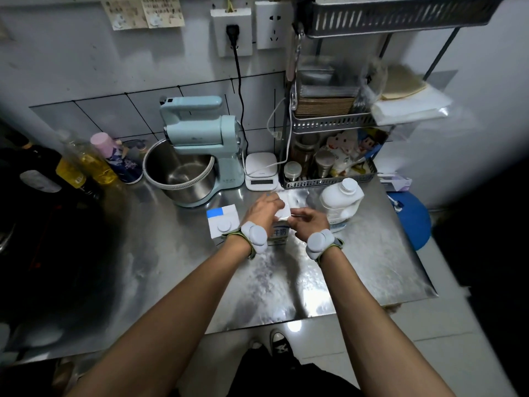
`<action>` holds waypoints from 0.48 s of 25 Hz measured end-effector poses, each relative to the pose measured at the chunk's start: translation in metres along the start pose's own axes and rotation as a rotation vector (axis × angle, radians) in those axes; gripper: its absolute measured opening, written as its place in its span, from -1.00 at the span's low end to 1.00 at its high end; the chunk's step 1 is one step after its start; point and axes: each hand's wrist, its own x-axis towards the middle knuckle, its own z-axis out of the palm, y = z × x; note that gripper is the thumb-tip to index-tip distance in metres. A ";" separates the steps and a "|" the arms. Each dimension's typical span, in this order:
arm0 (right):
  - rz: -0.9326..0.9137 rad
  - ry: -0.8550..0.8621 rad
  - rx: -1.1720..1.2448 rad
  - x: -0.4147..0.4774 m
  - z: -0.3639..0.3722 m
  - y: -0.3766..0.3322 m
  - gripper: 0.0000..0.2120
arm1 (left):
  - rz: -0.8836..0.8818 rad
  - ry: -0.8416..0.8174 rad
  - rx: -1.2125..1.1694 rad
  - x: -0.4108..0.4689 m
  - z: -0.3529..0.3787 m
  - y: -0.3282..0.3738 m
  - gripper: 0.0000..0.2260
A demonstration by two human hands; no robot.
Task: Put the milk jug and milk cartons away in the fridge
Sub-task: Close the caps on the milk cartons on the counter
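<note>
A white milk carton (279,235) with blue print stands upright mid-counter. My left hand (264,209) grips its top from the left. My right hand (310,222) pinches the carton's top edge from the right. A second carton (223,222), white with a blue corner and a round cap, stands just left of my left wrist. The white milk jug (340,200) with a white cap stands upright to the right, close to my right hand. The fridge is not in view.
A pale blue stand mixer (200,144) with a steel bowl stands behind the cartons, beside a white kitchen scale (261,171). A wire rack (329,179) with jars sits at the back right. Bottles (86,164) line the left. The steel counter's front edge (286,319) is near me.
</note>
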 end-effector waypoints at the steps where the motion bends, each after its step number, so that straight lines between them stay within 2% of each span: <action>1: 0.004 0.002 -0.001 -0.001 0.000 0.000 -0.73 | -0.019 0.003 -0.026 0.000 0.000 -0.001 -0.71; 6: -0.020 0.025 -0.022 -0.007 0.000 0.001 -0.74 | -0.244 0.095 -0.174 -0.007 0.009 0.002 -0.65; 8: -0.029 0.033 -0.029 -0.011 0.001 -0.001 -0.74 | -0.250 0.114 -0.184 -0.006 0.008 0.004 -0.68; 12: -0.006 0.023 -0.002 -0.012 -0.002 -0.003 -0.73 | -0.158 0.076 -0.050 -0.002 0.006 0.007 -0.76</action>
